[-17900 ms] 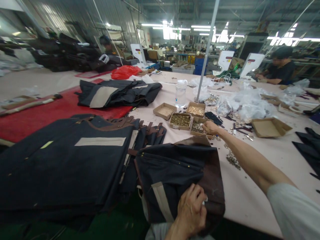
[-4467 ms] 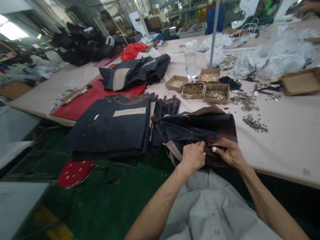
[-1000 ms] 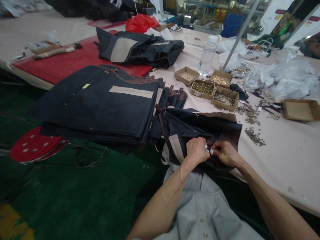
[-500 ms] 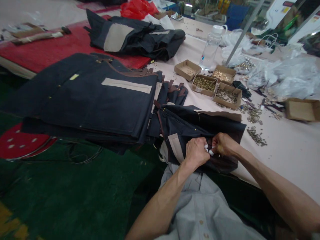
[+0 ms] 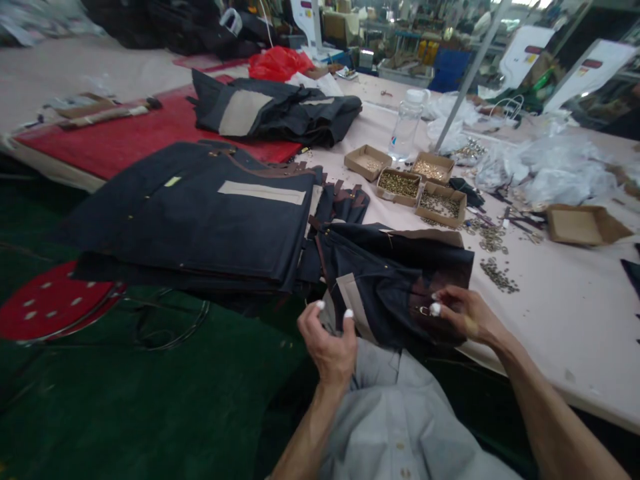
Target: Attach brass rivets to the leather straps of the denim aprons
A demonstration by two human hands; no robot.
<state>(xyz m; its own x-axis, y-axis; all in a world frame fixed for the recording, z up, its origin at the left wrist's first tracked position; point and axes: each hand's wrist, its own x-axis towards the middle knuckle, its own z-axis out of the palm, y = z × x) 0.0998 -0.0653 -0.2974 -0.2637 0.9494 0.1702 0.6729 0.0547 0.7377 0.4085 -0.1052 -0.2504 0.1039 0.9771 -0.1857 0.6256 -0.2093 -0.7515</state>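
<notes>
A dark canvas piece (image 5: 400,280) with brown trim and a beige strip lies creased at the table edge, partly over my lap. My right hand (image 5: 470,317) is on its dark brown patch, thumb and forefinger closed at a small metal clasp (image 5: 424,311); the exact grip is partly hidden. Off the canvas to the left, my left hand (image 5: 330,343) is raised with thumb and fingers apart, holding nothing. White coverings wrap fingertips on both hands. Left of the canvas piece is a flat stack of similar dark canvas pieces (image 5: 215,227).
Small cardboard boxes (image 5: 399,187) of metal fittings stand behind the canvas, near a clear bottle (image 5: 406,123). Loose metal rings (image 5: 500,275) lie to the right, by an open cardboard box (image 5: 580,227). A slanted metal pole (image 5: 467,83) rises behind. A red stool (image 5: 60,300) stands lower left.
My left hand has let go of the canvas and moved left, its fingers opening. The right hand stays at the brown patch, where the metal clasp now shows. The view has tilted up slightly.
</notes>
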